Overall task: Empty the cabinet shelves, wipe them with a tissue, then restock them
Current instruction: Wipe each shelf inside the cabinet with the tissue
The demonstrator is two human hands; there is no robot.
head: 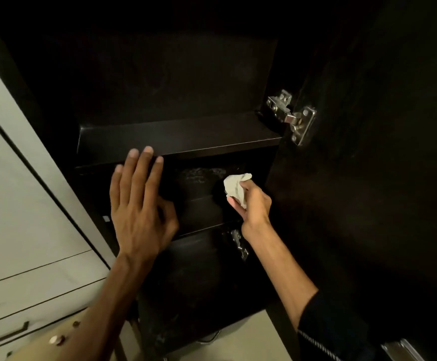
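**Tissue in hand at the dark cabinet shelves**

Nearest, two forearms reach up into an open dark cabinet, the right one coming out of a black sleeve. Low at the left edge are pale drawer fronts with dark handles, and pale floor shows beneath the cabinet.

Further in, the left hand is spread wide, fingers straight and held together, thumb bent out to the side. Its fingertips lie against the front edge of the upper shelf; it holds nothing.

Just to its right and a little lower, the right hand has its fingers and thumb curled round a crumpled white tissue, which bulges out above the knuckles. That hand sits in the compartment below the upper shelf, over the lower shelf; whether the tissue touches the surface I cannot tell. A dusty, smeared patch shows on the dark panel just left of the tissue.

Beyond, the open door stands at the right, hung on a metal hinge; a second hinge sits lower, beside the right wrist. Both visible shelves are bare.
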